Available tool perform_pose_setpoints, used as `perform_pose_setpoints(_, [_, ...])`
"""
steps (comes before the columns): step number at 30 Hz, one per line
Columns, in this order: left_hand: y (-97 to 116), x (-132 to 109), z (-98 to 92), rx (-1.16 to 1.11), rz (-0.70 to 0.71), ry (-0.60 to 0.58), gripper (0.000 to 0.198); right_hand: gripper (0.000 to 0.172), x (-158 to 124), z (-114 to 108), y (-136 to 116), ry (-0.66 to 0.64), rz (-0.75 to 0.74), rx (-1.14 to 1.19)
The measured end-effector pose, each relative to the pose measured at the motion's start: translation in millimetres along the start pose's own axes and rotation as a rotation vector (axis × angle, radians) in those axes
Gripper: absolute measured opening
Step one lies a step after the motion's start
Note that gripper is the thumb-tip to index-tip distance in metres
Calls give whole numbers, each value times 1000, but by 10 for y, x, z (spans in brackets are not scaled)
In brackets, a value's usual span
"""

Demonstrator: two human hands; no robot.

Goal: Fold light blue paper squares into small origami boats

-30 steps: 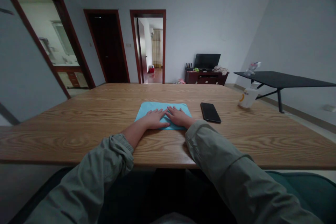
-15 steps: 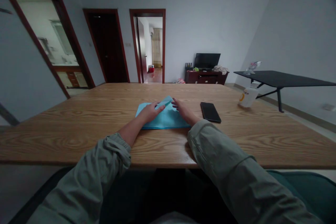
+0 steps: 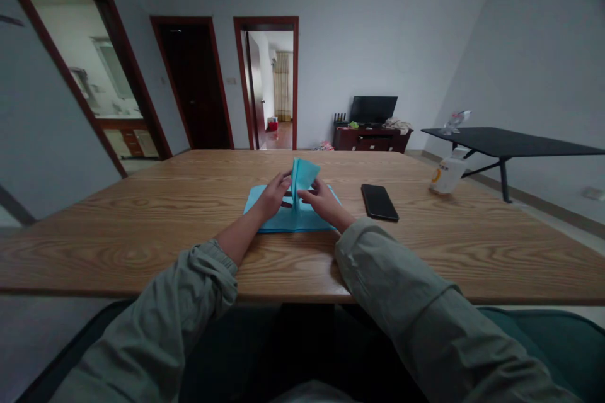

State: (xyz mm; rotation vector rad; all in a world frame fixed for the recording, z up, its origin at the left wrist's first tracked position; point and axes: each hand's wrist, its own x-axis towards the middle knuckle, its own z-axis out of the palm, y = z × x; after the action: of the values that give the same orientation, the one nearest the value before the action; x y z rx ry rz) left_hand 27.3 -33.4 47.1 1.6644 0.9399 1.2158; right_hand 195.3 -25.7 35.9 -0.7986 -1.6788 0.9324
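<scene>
A folded piece of light blue paper [image 3: 306, 173] stands upright between my hands, creased along its left edge. Under it a flat light blue sheet [image 3: 288, 221] lies on the wooden table, with its near edge towards me. My right hand [image 3: 326, 204] has its fingers bent round the lower right part of the folded piece and seems to grip it. On the other side my left hand [image 3: 271, 197] has its fingers apart, close to the crease. Whether its fingertips touch the paper is hard to make out.
A dark phone [image 3: 379, 202] lies right of the blue sheet on the table [image 3: 155, 227]. Farther right stands a white container with an orange mark [image 3: 447, 175]. Beyond the table are a black folding table [image 3: 510, 140] and a television [image 3: 373, 110] on a cabinet.
The folded blue paper was tilted low in my left hand and now stands upright. My right hand has moved left onto it, and my left fingers have spread.
</scene>
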Motion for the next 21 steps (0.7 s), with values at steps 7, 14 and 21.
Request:
perform_pose_setpoints(7, [12,-13,74,13,106,-23,76,31,11,42,10,4,-135,-107])
perform_pose_setpoints(14, [-35,59,21,161,106,170,48,29,24,-27,-62,155,-109,-246])
perform_pose_setpoints(21, [-158,155,-344,230,148,356,35,39,121,-223,82,253,15,-186])
